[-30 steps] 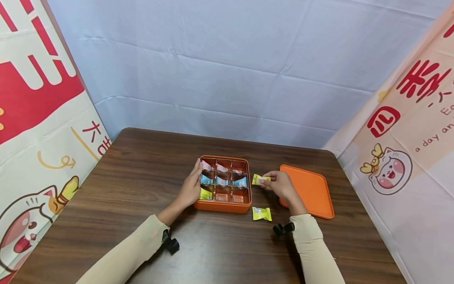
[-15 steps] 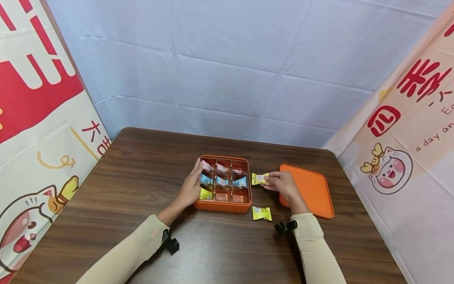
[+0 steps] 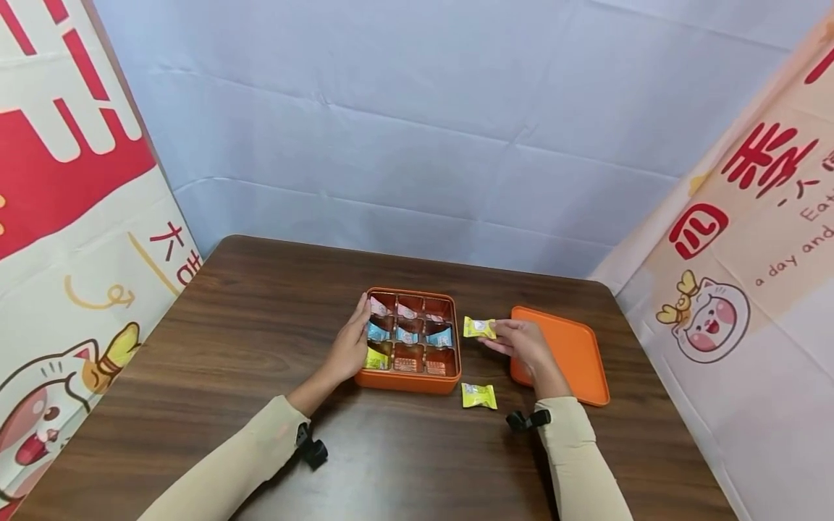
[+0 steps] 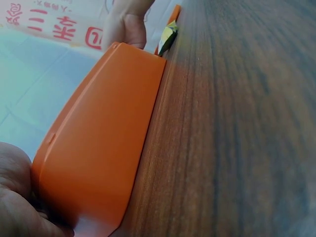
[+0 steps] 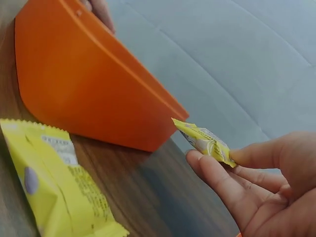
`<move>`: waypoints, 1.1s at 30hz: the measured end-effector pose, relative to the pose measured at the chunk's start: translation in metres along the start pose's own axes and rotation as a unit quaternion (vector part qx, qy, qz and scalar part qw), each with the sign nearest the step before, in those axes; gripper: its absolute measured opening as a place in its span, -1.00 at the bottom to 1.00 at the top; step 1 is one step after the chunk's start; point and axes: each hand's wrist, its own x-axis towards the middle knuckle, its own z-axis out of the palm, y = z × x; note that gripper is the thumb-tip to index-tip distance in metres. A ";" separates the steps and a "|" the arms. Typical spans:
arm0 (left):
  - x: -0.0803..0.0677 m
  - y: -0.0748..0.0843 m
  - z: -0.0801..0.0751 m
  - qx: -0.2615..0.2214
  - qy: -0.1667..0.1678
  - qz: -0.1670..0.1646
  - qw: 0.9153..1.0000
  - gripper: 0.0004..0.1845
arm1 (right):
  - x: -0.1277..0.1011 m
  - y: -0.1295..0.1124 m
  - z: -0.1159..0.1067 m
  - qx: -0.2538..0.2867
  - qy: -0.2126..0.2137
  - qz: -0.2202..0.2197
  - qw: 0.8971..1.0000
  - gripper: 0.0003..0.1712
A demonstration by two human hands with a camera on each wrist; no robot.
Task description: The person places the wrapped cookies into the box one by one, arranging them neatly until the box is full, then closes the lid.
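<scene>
What moved: almost nothing in the last second; the right hand (image 3: 524, 344) with its candy has slid a tiny bit toward the box, and the left hand has stayed put.
Near candy: a second yellow candy (image 3: 478, 395) lies flat on the brown table (image 3: 215, 340), just in front of the box's right front corner, with no hand touching it.
Left hand: the left hand (image 3: 350, 341) rests against the left wall of the orange box (image 3: 407, 379), fingers straight and lying along the side, not curled round anything.
Box: it sits in the middle of the table and has nine little rooms. Pink candies are in the back row, blue candies (image 3: 409, 335) in the middle row, one yellow candy (image 3: 376, 358) in the front left room. The other two front rooms show only their orange floor.
Right hand: it pinches the held yellow candy (image 3: 478, 328) by one end, between thumb and fingertips.
Where that candy is: up in the air, just to the right of the box, near its back right corner, not touching it.
Lid: the orange lid (image 3: 573, 354) lies flat on the table behind the right hand, to the right of the box.
Far back: a pale blue cloth (image 3: 417, 130) hangs behind the table.
</scene>
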 end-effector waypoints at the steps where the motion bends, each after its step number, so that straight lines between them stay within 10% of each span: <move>1: 0.000 0.000 0.000 0.000 0.001 -0.001 1.000 -0.43 | -0.001 0.000 0.000 0.008 0.000 0.000 1.000 -0.56; 33: -0.001 0.001 0.000 -0.001 -0.003 -0.005 1.000 -0.43 | -0.067 -0.023 0.044 0.066 -0.080 -0.045 0.994 -0.62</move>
